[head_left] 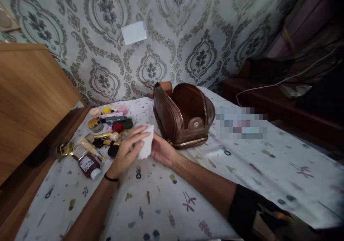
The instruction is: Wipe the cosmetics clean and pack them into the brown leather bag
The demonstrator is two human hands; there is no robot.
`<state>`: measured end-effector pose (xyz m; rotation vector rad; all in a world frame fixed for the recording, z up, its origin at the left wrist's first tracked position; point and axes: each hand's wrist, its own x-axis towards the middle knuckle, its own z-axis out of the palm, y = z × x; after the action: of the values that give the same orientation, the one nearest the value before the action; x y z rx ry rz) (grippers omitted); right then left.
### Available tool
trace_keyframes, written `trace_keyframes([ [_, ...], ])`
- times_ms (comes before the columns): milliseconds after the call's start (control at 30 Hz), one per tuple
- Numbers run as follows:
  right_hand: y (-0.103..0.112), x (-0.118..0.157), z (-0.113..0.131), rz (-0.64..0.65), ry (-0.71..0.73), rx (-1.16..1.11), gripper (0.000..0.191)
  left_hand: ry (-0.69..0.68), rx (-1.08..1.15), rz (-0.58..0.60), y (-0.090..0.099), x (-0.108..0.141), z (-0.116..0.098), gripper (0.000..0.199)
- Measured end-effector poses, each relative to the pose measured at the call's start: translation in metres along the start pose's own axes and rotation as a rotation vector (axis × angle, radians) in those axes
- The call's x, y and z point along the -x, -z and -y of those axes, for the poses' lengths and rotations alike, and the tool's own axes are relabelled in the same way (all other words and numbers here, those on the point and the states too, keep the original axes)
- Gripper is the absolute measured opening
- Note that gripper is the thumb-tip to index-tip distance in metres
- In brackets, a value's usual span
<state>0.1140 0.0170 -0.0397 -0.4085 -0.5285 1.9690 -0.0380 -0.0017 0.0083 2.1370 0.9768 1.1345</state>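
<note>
My left hand (130,148), with a black band at its wrist, grips a folded white tissue (146,144); its fingers lie across the face of it. Behind the tissue's right edge is my right hand (163,151), curled against it. The tissue hides its fingertips, and whether something lies under the tissue cannot be seen. To the right stands a brown leather toiletry bag (168,114), its zipped top wide open. Left of my hands lie cosmetics, among them a dark bottle with a white cap (88,165), a gold-lidded jar (95,124) and a red round pot (117,127).
A patterned white cloth (161,205) covers the surface. Wooden furniture (29,101) borders it at the left. Patterned wallpaper (150,65) rises behind, with a white card (134,32) on it. At the right, a white cable (274,81) runs over a dark ledge (242,90).
</note>
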Motion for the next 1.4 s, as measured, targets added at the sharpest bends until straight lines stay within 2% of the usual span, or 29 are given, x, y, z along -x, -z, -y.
trace_keyframes([
  [67,0.001,0.0,-0.001,0.006,-0.004,0.016,0.021,-0.072,-0.147,0.032,-0.002,0.0,-0.001,0.034],
  [167,0.001,0.002,-0.003,0.025,-0.006,0.043,0.022,-0.111,-0.297,0.028,-0.006,0.001,0.0,0.04],
  [333,0.002,0.004,-0.006,0.064,-0.019,0.035,0.035,-0.076,-0.466,-0.033,-0.011,0.005,-0.001,0.045],
  [467,0.003,0.004,-0.007,0.101,-0.008,0.032,0.039,-0.032,-0.502,-0.106,-0.014,0.006,-0.001,0.045],
  [600,0.001,0.005,-0.007,0.118,0.041,0.062,0.048,0.032,-0.447,-0.189,-0.017,0.007,0.002,0.042],
  [800,-0.006,0.01,-0.007,0.098,0.102,0.15,0.05,0.109,-0.322,-0.283,-0.02,0.005,0.001,0.031],
  [1067,-0.003,0.009,-0.011,0.132,0.176,0.352,0.063,0.319,-0.097,-0.344,-0.021,0.001,-0.002,0.016],
  [1200,-0.001,0.008,-0.014,0.153,0.159,0.401,0.064,0.378,0.087,-0.406,-0.017,-0.001,0.0,0.02],
  [1300,-0.004,0.011,-0.015,0.159,0.114,0.357,0.064,0.418,0.236,-0.468,-0.012,-0.002,0.005,0.028],
  [1400,-0.009,0.015,-0.014,0.194,0.054,0.284,0.061,0.445,0.309,-0.475,-0.008,-0.001,0.009,0.034],
])
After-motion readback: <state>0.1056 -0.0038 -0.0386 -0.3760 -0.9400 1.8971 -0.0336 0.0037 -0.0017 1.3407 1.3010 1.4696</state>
